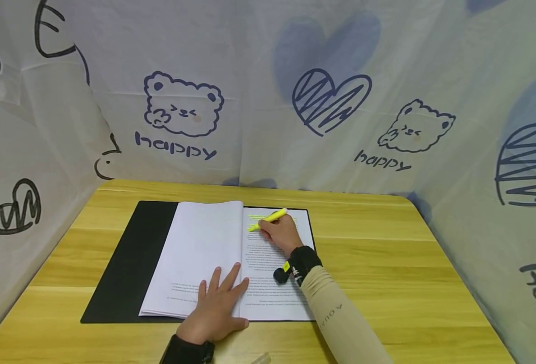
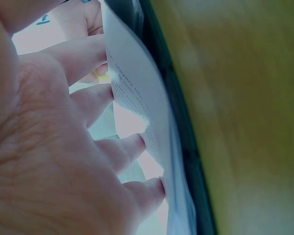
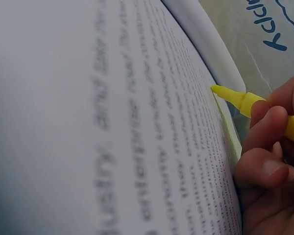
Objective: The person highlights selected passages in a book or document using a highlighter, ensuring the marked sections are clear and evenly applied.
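My right hand [image 1: 281, 233] grips a yellow highlighter [image 1: 274, 216] whose tip is at the upper lines of the printed right-hand page [image 1: 272, 288]. Yellow strokes mark several lines near the top of that page. In the right wrist view the highlighter [image 3: 247, 102] is pinched between thumb and fingers, its tip right at the text. My left hand [image 1: 215, 306] lies with fingers spread across the lower part of the left-hand page [image 1: 199, 242] and the fold. Seen from the left wrist, the fingers [image 2: 120, 152] press on the paper.
Beneath the pages lies a black folder [image 1: 113, 268], extending out to the left on the wooden table [image 1: 377, 263]. A small translucent object [image 1: 261, 359] shows at the bottom edge of the head view. White cloth [image 1: 258, 101] with drawn bears and hearts hangs around the table.
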The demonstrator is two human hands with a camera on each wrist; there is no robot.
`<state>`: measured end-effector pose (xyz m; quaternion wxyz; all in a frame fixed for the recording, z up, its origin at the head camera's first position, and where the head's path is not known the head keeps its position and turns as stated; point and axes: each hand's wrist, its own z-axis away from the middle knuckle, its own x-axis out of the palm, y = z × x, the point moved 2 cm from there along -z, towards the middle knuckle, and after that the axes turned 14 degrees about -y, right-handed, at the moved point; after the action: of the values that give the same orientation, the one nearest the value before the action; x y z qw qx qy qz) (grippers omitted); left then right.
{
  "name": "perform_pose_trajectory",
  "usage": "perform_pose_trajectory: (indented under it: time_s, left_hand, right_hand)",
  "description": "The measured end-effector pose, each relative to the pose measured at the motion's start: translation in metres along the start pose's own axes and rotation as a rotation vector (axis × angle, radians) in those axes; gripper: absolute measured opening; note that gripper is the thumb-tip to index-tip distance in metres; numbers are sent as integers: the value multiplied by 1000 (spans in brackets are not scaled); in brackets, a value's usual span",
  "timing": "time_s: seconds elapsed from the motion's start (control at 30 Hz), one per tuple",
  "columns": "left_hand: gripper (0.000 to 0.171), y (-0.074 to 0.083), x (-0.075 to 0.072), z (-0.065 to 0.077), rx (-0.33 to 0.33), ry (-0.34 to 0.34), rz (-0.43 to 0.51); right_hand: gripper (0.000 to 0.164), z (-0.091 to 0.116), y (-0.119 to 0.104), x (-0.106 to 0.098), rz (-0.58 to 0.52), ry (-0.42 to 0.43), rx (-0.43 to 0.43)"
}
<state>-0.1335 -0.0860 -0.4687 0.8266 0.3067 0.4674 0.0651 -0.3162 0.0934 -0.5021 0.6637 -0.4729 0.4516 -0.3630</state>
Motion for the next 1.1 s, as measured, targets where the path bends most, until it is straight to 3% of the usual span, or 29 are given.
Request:
perform_pose_trajectory:
  time_s: [1.1]
  left_hand:
    - [83, 0, -1, 0, -8, 7, 0]
  right_hand:
    - [23, 1, 9, -7, -61, -75, -81]
